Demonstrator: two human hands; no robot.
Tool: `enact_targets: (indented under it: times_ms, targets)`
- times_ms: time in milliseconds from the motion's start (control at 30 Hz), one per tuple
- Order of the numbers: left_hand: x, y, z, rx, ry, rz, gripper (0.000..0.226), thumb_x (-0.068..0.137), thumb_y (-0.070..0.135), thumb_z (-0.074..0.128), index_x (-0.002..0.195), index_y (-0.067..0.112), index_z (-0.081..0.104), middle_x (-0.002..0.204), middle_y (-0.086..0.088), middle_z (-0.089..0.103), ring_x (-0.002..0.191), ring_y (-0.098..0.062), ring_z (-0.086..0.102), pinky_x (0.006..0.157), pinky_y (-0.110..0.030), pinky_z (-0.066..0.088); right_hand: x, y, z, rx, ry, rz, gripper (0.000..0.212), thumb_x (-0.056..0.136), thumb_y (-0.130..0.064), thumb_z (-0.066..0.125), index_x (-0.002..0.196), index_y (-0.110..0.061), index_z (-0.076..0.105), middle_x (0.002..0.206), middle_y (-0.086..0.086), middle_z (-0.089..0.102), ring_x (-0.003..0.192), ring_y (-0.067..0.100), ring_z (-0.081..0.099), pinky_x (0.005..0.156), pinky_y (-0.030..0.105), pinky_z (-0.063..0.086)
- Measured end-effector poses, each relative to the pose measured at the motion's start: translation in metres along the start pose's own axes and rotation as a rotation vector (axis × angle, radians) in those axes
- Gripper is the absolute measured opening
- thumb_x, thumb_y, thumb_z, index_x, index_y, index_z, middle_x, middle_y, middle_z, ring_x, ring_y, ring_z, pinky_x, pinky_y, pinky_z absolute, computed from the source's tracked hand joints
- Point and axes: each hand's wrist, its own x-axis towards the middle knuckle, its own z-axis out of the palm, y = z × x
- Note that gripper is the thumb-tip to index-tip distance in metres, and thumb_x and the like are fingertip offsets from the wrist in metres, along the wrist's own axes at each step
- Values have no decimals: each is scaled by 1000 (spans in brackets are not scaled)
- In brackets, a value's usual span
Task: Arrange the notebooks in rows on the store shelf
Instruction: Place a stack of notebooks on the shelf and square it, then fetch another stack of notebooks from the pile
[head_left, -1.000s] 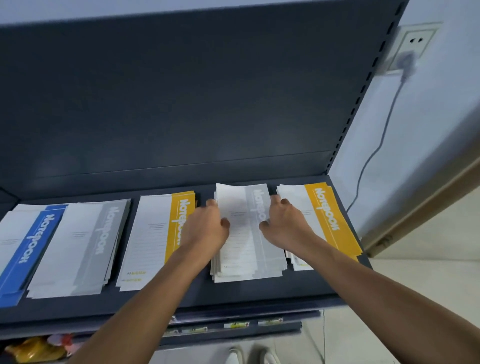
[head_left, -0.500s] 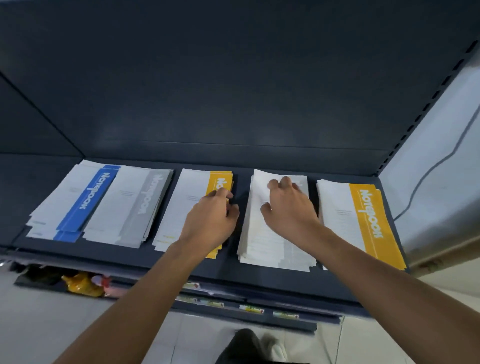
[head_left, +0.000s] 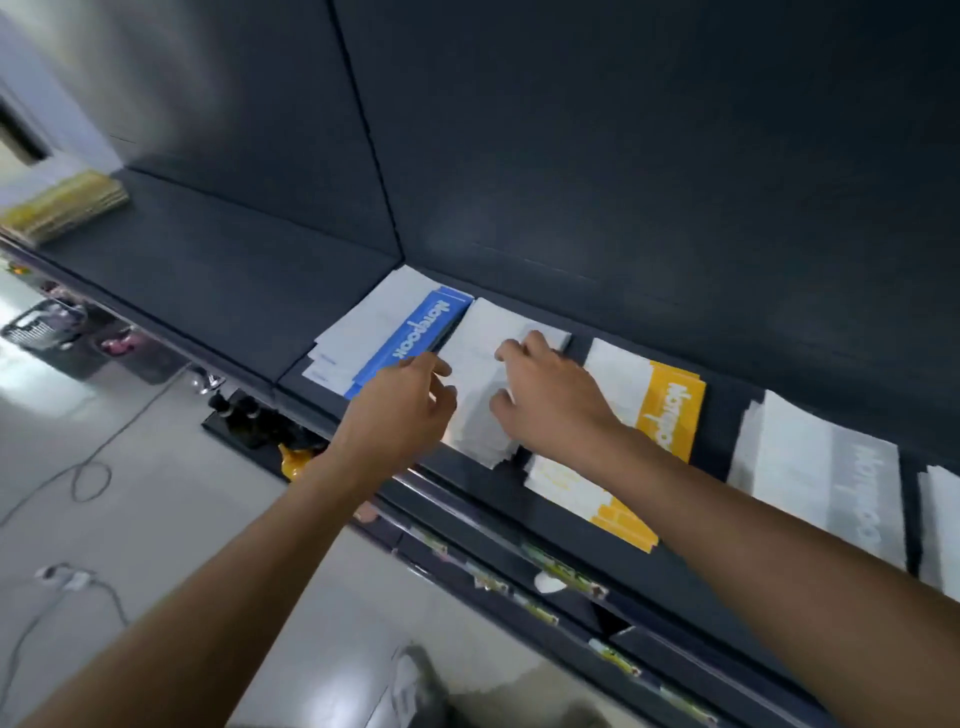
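While a person leans over a dark store shelf (head_left: 234, 296), both hands sit at the second pile in a row of notebook piles. The left hand (head_left: 400, 410) curls against the left edge of the grey pile (head_left: 478, 415), just beside the blue pile (head_left: 415, 338) — whether its grip has closed on any covers cannot be told. The right hand (head_left: 550, 400) lies on top, fingers spread and pressing, grip apart. Further right lie a yellow pile (head_left: 670, 405) and a second grey pile (head_left: 831, 478); the right forearm crosses over the yellow one. The likely risks: the grey pile's near end looks fanned, so a sideways shove could skew it more or knock the blue pile crooked — and the forearm, drawn back low, might drag the yellow covers toward the shelf's front edge.
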Motion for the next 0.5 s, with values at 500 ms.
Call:
enact_targets:
  times_ms: [500]
  targets:
    - [0,-316,-162,-46,159,-133,26,96,27,48,114,14,62,101,-1,70,95,-23,65,80,-37,53,189,-298,82,-25,-83,-283,35,98,-32,49,131,-20,49,127,3,48,83,23,51,74,40,49]
